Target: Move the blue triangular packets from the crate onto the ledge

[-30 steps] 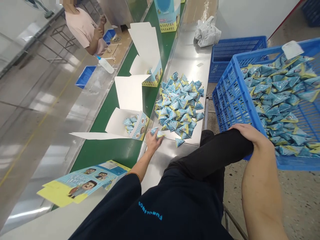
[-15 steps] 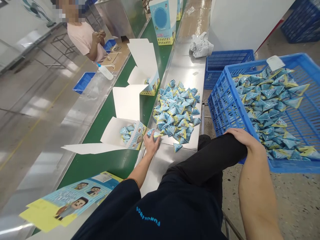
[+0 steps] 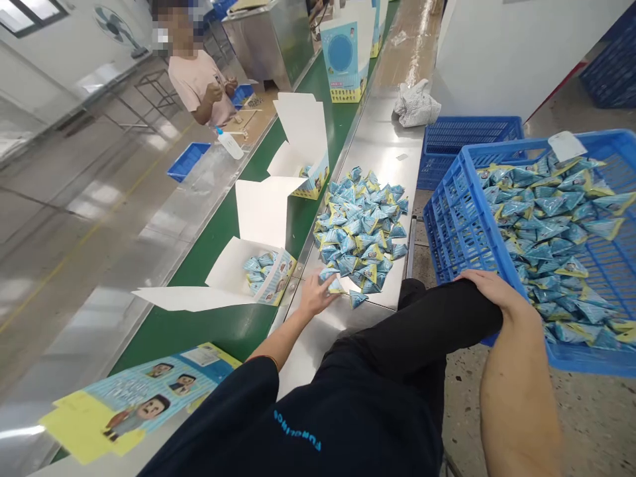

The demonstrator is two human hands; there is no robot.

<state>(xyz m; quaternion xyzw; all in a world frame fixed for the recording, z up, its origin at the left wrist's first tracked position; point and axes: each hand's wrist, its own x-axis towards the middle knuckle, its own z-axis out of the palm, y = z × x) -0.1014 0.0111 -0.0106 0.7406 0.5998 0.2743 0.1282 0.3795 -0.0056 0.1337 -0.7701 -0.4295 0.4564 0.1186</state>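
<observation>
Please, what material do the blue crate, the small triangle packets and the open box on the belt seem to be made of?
Blue crate: likely rigid moulded plastic, with lattice walls. Triangle packets: probably glossy printed film, crinkled and shiny. Open box: apparently matte white cardboard, printed outside, with folded flaps.

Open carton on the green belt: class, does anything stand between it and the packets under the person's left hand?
Nothing visible does. The left hand rests on packets at the pile's near edge; only bare steel table and the belt's rim separate them from the open carton, whose top is open.
</observation>
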